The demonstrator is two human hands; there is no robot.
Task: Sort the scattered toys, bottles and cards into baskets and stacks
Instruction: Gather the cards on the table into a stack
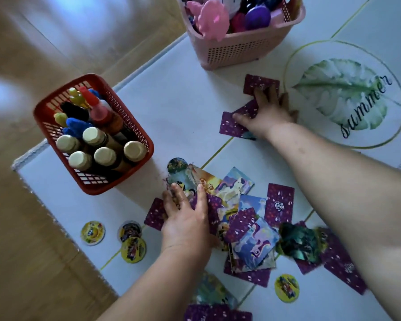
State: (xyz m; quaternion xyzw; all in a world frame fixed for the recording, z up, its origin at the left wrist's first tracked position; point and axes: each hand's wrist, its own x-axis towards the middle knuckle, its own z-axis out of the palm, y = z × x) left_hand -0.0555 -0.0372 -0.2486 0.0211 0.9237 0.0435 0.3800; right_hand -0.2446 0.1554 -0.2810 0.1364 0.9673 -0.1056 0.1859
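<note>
The left hand (185, 218) lies flat with straight fingers on the near-left edge of a loose pile of cards (245, 218), pressing on them and gripping nothing. Some cards in the pile lie picture side up, others show purple backs. The right hand (270, 112) reaches farther out, its fingers spread and pressed on two purple-backed cards (229, 127), with the thumb on the nearer one; it curls round nothing. More cards lie beside and under the right forearm and at the bottom edge. Round discs (92, 232) lie apart from the pile, left and right of the left arm. All of this sits on a white mat (183, 107) with a leaf print (343, 96). A red basket (95, 189) of upright bottles (104, 156) stands far left. A pink basket (239, 52) full of toys (212, 19) stands beyond the right hand.
</note>
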